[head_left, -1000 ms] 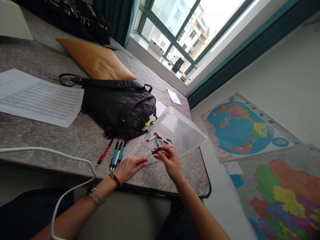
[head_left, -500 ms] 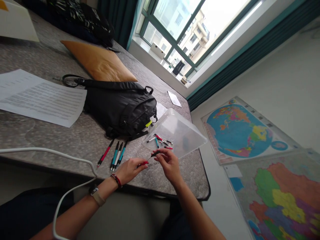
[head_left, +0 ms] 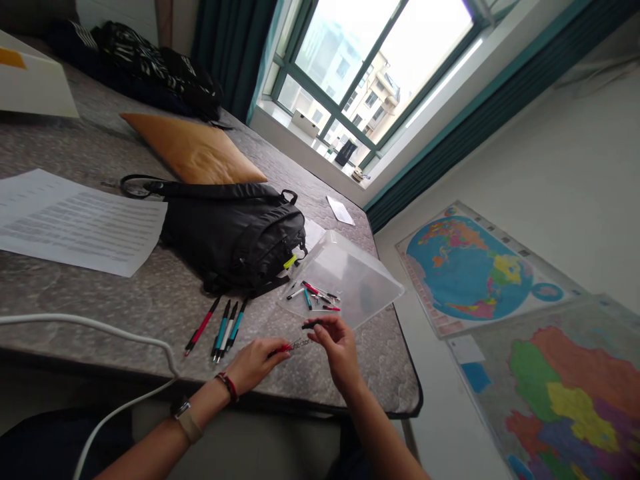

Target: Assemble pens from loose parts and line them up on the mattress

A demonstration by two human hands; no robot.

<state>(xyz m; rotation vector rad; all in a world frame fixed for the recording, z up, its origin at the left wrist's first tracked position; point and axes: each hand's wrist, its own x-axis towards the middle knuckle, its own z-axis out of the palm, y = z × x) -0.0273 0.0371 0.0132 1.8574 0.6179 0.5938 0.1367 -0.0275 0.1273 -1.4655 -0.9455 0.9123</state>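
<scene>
My left hand [head_left: 256,365] is closed in a pinch around a red pen barrel [head_left: 283,348], mostly hidden by the fingers. Between the thumb and fingertips of my right hand [head_left: 341,352] is a short black pen piece [head_left: 310,325]. The two parts are apart, just above the mattress edge. Left of my hands lie a red pen [head_left: 201,327] and, side by side, a white pen [head_left: 229,328] with teal pens [head_left: 237,327] about it. Beyond my right hand, a clear plastic box [head_left: 367,280] holds several loose pen parts [head_left: 307,298].
A black backpack [head_left: 230,233] lies behind the pens, with a padded brown envelope [head_left: 195,147] past it. Printed sheets [head_left: 85,217] are on the left. A white cable [head_left: 100,325] crosses the front left. The mattress [head_left: 385,373] ends at the right, near wall maps.
My hands have drawn apart; the thin piece seen between the red and black parts no longer shows. The camera view has tilted slightly upward.
</scene>
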